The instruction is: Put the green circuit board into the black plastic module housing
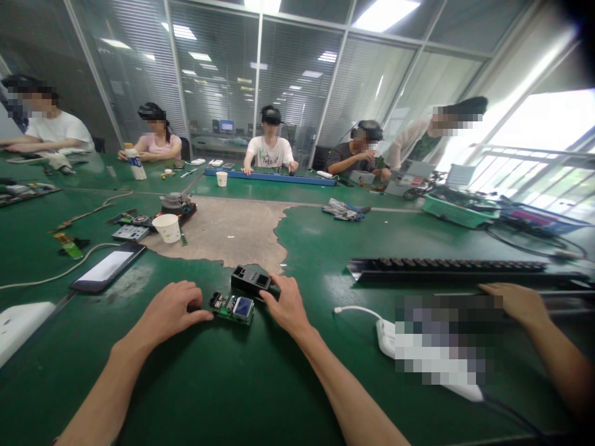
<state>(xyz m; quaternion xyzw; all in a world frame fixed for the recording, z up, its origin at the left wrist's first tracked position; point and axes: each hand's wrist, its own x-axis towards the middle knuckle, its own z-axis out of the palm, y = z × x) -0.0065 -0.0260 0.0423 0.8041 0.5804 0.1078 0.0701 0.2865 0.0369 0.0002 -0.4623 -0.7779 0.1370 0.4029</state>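
A small green circuit board (pixel 232 308) with a dark blue display lies on the table in front of me. Beside its left end is my left hand (pixel 174 313), its fingers bent and its thumb stretched toward the board's edge; whether the thumb touches is unclear. Just behind the board sits a black plastic case (pixel 251 282) with cut-out openings. The thumb and forefinger of my right hand (pixel 289 301) grip the right end of this case. Its other fingers are partly hidden.
A phone (pixel 109 267), a paper cup (pixel 167 228) and electronic parts (pixel 131 232) lie left. On the right are a white power strip (pixel 427 359), a black slotted rail (pixel 446 269) and another person's hand (pixel 520 303). Several people sit or stand across the green table (pixel 320 248).
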